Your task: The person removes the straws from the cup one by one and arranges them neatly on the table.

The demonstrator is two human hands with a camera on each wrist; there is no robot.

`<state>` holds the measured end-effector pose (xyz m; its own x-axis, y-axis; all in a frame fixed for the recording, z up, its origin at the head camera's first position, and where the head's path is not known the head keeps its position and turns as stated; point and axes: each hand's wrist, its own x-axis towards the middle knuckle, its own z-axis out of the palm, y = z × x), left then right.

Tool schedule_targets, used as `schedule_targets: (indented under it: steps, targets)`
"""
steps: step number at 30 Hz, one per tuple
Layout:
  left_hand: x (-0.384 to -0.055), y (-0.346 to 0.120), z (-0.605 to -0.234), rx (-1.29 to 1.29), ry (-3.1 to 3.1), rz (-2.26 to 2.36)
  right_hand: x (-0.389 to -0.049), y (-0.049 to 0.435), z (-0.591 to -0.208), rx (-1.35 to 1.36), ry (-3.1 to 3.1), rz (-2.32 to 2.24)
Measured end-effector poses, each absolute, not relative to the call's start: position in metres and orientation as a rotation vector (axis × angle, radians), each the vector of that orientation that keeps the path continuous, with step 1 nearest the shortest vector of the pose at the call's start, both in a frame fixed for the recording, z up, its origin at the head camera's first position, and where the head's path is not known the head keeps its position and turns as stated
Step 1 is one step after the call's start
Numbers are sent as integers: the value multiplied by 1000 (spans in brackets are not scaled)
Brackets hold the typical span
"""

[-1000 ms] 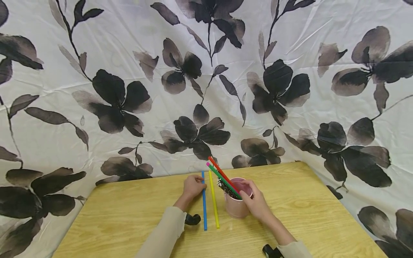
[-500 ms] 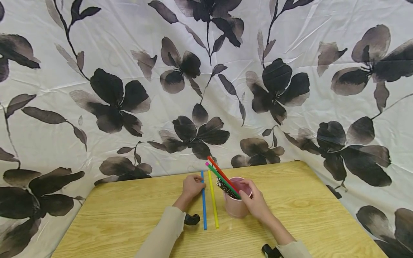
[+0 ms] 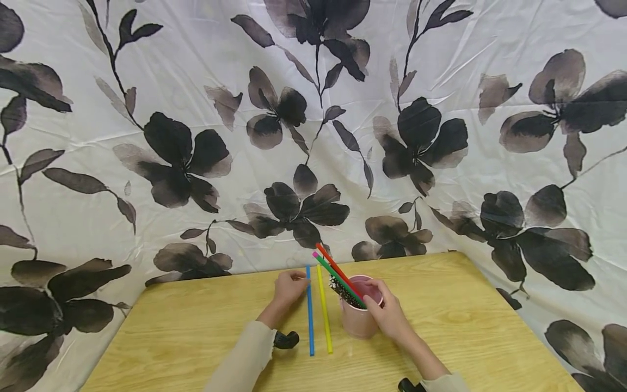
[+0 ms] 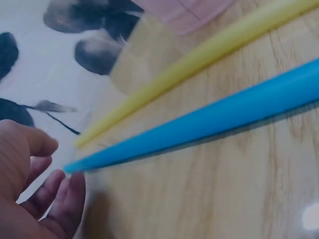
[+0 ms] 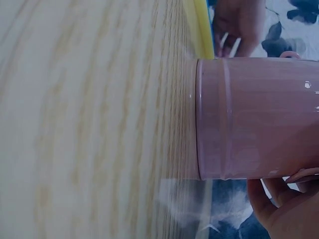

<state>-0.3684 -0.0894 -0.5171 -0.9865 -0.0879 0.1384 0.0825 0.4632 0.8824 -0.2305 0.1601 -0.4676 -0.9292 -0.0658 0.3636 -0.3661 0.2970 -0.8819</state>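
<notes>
A blue straw [image 3: 310,321] lies on the table, with a yellow straw [image 3: 325,316] beside it to the right. My left hand [image 3: 290,287] is at the far end of the blue straw. Its fingers are loosely bent and not closed round the straw in the left wrist view; whether a fingertip touches it I cannot tell. My right hand [image 3: 390,314] grips the right side of a pink bucket [image 3: 359,324] at its rim. Leaning left out of the bucket are a red straw [image 3: 338,269], a green straw [image 3: 339,279] and black-and-white patterned straws [image 3: 345,294].
The wooden table [image 3: 196,326] ends at a flowered white cloth [image 3: 313,136] hanging behind it. Black wrist devices show at the left cuff [image 3: 286,340] and the right cuff [image 3: 409,385]. A small loop handle [image 5: 290,54] sticks out from the bucket's side.
My left hand has drawn slightly left, loosening from the blue straw. The right hand and bucket have stayed put. The head view has tilted up a little.
</notes>
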Motion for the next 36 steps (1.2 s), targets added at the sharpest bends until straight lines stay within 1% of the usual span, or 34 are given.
schedule_targets:
  steps: [2, 4, 8, 11, 15, 23, 27, 33, 36]
  targets:
    - [-367, -91, -508, -29, -2507, -1573, -231, 160, -468, 397, -2293, 1677]
    - [-363, -93, -496, -115, -2452, -1630, -230, 161, -468, 390, -2287, 1667]
    - [-334, -89, -456, -299, -2360, -1816, -226, 165, -470, 359, -2308, 1658]
    - [-322, -87, -443, -355, -2293, -1938, -225, 167, -473, 349, -2324, 1667]
    - [-324, -85, -442, -376, -2206, -2015, -229, 168, -476, 383, -2308, 1670]
    - [-307, -70, -416, -532, -2105, -2065, -251, 173, -500, 386, -2262, 1690]
    - [-303, -64, -414, -526, -2083, -2097, -252, 171, -503, 401, -2262, 1697]
    - [-300, -59, -413, -559, -2069, -2136, -249, 167, -501, 339, -2298, 1701]
    - [-297, -56, -409, -534, -2108, -2113, -248, 165, -499, 343, -2308, 1698]
